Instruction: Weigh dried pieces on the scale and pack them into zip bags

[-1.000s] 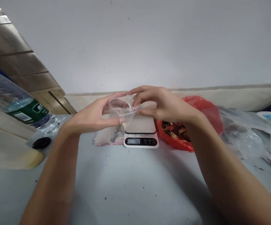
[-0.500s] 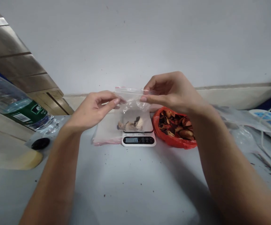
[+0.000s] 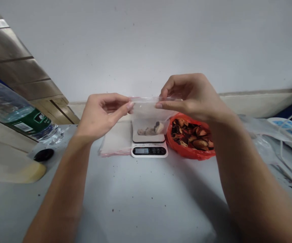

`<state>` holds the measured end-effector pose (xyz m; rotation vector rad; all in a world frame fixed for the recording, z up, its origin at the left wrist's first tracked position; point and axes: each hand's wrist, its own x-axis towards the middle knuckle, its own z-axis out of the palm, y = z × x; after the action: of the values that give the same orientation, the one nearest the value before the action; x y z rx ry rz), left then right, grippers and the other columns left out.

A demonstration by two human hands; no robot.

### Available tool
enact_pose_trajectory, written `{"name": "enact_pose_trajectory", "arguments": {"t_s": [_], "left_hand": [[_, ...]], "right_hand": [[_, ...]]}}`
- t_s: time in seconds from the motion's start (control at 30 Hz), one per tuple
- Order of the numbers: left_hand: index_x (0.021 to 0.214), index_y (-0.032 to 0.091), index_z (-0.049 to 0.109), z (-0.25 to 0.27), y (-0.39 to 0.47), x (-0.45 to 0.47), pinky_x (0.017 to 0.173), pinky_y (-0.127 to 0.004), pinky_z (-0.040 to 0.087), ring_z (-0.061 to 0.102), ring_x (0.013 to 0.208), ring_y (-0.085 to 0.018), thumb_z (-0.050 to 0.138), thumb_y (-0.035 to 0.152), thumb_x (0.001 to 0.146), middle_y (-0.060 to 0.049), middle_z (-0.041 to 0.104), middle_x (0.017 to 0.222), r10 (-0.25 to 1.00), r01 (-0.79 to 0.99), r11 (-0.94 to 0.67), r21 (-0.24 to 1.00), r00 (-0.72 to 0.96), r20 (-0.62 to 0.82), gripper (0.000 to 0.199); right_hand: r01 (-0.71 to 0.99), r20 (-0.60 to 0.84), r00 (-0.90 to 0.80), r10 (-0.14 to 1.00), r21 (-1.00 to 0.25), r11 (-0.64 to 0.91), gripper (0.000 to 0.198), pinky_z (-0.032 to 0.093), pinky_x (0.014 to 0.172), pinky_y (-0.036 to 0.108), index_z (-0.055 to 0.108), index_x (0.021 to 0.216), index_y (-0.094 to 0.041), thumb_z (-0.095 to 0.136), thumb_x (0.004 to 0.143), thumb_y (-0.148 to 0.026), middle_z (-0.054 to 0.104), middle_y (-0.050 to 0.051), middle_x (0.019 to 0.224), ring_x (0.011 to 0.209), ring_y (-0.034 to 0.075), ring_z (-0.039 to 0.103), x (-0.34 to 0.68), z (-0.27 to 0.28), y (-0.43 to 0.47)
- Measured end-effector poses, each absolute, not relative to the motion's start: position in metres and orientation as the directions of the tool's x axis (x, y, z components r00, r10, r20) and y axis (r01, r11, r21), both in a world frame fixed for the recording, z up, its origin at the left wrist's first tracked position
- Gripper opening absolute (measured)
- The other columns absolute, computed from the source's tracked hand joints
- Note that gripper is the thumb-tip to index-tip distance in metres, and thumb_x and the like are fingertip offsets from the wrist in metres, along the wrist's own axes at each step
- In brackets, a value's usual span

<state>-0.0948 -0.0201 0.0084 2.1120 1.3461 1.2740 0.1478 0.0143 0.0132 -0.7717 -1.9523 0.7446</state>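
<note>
Head view shows us our left hand (image 3: 99,116) pinching the left end of the top edge of a clear zip bag (image 3: 146,113) between thumb and fingers, and our right hand (image 3: 191,96) pinching the same edge further right. Both grips are narrow; the curled fingers behind our thumbs are partly hidden, so we cannot tell how each one bears on the plastic. The bag hangs in front of the wall, over the scale (image 3: 149,152); we cannot tell whether its bottom touches the pan. A few dried pieces (image 3: 151,129) lie low inside, blurred by the film. The display (image 3: 142,151) is small, but we read it as 0.0.

Just left of the scale lies a stack of flat bags (image 3: 116,140), its far part covered by our left hand. Just right sits a red bag (image 3: 186,153) of dark dried slices (image 3: 193,136), its right side hidden behind our forearm. At far right, crumpled clear plastic (image 3: 264,148) and a white device (image 3: 285,125) are hard to make out, the device cut off by the frame. On the left, a green-labelled bottle (image 3: 22,116) and a cloudy container (image 3: 11,165) are cut off too.
</note>
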Motion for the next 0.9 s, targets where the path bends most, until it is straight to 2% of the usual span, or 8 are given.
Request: {"name": "enact_pose_trajectory", "arguments": {"t_s": [0.17, 0.33, 0.5, 0.7, 0.9], "left_hand": [[0.086, 0.022, 0.081, 0.007, -0.021, -0.093, 0.083, -0.032, 0.066, 0.078, 0.084, -0.022, 0.075, 0.046, 0.090, -0.005, 0.083, 0.087, 0.829, 0.569, -0.528, 0.630, 0.187, 0.526, 0.025], [0.081, 0.025, 0.077, 0.005, -0.022, -0.085, 0.083, -0.035, 0.063, 0.075, 0.084, -0.023, 0.068, 0.042, 0.091, -0.003, 0.081, 0.086, 0.782, 0.635, -0.564, 0.528, 0.206, 0.588, 0.021], [0.078, 0.028, 0.075, 0.006, -0.026, -0.077, 0.079, -0.033, 0.059, 0.074, 0.080, -0.021, 0.067, 0.041, 0.091, 0.000, 0.080, 0.082, 0.785, 0.649, -0.571, 0.502, 0.253, 0.566, 0.021], [0.078, 0.026, 0.072, 0.003, -0.025, -0.076, 0.076, -0.032, 0.055, 0.073, 0.080, -0.021, 0.066, 0.040, 0.092, -0.001, 0.079, 0.082, 0.801, 0.625, -0.571, 0.533, 0.280, 0.529, 0.021], [0.083, 0.026, 0.075, 0.002, -0.025, -0.075, 0.085, -0.033, 0.059, 0.075, 0.086, -0.022, 0.065, 0.041, 0.092, -0.002, 0.081, 0.089, 0.803, 0.617, -0.574, 0.538, 0.296, 0.518, 0.019]], "right_hand": [[0.315, 0.461, -0.443, 0.769, -0.724, 0.614, 0.021, 0.054, 0.075, 0.035, 0.062, 0.072, -0.026, 0.082, 0.078, -0.028, 0.067, 0.000, 0.077, 0.076, 0.018, 0.062, 0.152, 0.014, 0.014], [0.430, 0.428, -0.468, 0.773, -0.654, 0.622, 0.012, 0.056, 0.077, 0.037, 0.072, 0.090, -0.025, 0.079, 0.084, -0.033, 0.074, 0.003, 0.083, 0.080, 0.021, 0.069, 0.147, 0.021, 0.007], [0.487, 0.397, -0.519, 0.757, -0.590, 0.644, 0.018, 0.054, 0.082, 0.037, 0.074, 0.078, -0.024, 0.072, 0.094, -0.031, 0.077, 0.004, 0.085, 0.088, 0.023, 0.072, 0.138, 0.027, 0.001], [0.489, 0.342, -0.564, 0.752, -0.595, 0.638, 0.016, 0.053, 0.080, 0.036, 0.072, 0.082, -0.024, 0.069, 0.097, -0.027, 0.075, 0.002, 0.084, 0.083, 0.022, 0.070, 0.134, 0.023, 0.002], [0.540, 0.364, -0.547, 0.754, -0.535, 0.650, 0.017, 0.053, 0.085, 0.038, 0.067, 0.076, -0.026, 0.073, 0.092, -0.025, 0.074, 0.002, 0.085, 0.087, 0.024, 0.069, 0.132, 0.025, -0.001]]}}
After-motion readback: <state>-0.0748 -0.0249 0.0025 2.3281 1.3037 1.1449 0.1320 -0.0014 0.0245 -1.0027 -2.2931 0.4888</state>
